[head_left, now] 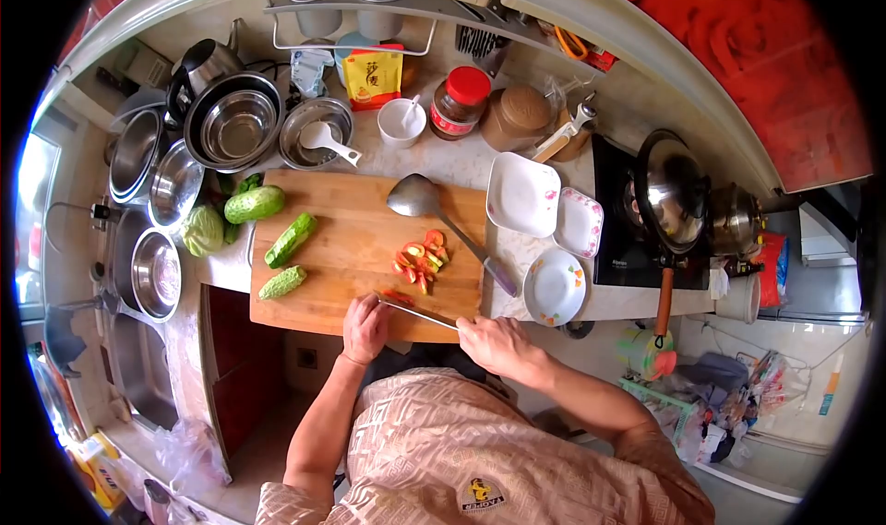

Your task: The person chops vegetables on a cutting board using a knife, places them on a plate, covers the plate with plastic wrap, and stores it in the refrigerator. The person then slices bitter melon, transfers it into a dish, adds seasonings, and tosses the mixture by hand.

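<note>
My right hand (498, 345) is closed round the handle of a kitchen knife (420, 313), whose blade reaches left across the near edge of the wooden cutting board (355, 211). My left hand (366, 327) is at the blade's far end with its fingers curled in; whatever they hold is hidden. Red slices (399, 297) lie just beyond the blade. Farther up the board is a small heap of cut red and greenish pieces (422, 262). A ladle (414, 196) rests beside it. Bumpy green cucumber-like pieces (290, 240) lie on the board's left side.
White dishes (523, 193) stand right of the board, before a stove with a lidded wok (674, 193). Metal bowls (235, 128) and a cabbage (202, 231) are at the left, near the sink (138, 368). Behind the board stand a red-lidded jar (459, 105) and a white cup (401, 124).
</note>
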A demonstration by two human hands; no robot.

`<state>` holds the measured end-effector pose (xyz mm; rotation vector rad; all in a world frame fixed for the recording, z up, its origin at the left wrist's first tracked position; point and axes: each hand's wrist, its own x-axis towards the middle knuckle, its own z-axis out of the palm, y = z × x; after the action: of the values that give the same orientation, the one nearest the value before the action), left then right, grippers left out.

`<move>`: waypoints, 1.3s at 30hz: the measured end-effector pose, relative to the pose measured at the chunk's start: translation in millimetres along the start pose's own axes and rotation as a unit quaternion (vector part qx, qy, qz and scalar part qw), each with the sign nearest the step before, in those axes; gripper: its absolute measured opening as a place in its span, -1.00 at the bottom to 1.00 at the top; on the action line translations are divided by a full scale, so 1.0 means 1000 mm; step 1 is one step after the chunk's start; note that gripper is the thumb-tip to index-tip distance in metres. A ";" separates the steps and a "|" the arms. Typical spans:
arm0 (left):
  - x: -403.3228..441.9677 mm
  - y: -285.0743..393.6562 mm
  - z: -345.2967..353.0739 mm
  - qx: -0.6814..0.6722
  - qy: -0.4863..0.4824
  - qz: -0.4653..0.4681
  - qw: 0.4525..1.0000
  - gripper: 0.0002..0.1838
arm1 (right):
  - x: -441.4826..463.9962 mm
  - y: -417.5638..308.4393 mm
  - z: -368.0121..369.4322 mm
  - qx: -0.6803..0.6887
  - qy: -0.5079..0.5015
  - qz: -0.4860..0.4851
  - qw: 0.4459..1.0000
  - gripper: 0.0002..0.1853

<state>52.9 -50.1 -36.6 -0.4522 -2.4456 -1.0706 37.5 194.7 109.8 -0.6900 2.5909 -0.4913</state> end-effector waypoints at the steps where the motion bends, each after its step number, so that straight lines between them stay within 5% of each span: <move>1: 0.001 0.000 0.001 0.000 0.002 0.000 1.000 -0.75 | 0.001 0.000 -0.001 -0.003 -0.011 0.007 1.000 -0.90; 13: 0.005 0.009 -0.009 -0.017 -0.018 0.014 1.000 -0.67 | 0.030 0.011 0.022 0.098 0.001 0.078 0.992 -0.81; 16: 0.002 0.007 -0.008 -0.025 -0.012 0.014 1.000 -0.74 | 0.020 0.011 0.015 0.072 -0.007 -0.013 0.997 -0.82; 24: -0.005 -0.002 -0.005 0.012 -0.012 0.041 0.999 -0.66 | 0.024 0.010 0.029 0.021 -0.061 0.005 0.998 -0.84; 33: -0.005 0.004 -0.013 0.011 -0.013 0.044 0.999 -0.66 | 0.022 -0.002 0.027 0.083 0.035 -0.020 0.996 -0.84; 39: -0.013 -0.003 -0.010 0.020 -0.015 0.056 0.998 -0.66 | 0.013 -0.002 0.017 0.043 -0.041 -0.010 0.998 -0.84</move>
<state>65.5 -60.8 -38.9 -0.5882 -2.4320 -0.9751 36.1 182.1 92.4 -0.6932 2.4733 -0.5645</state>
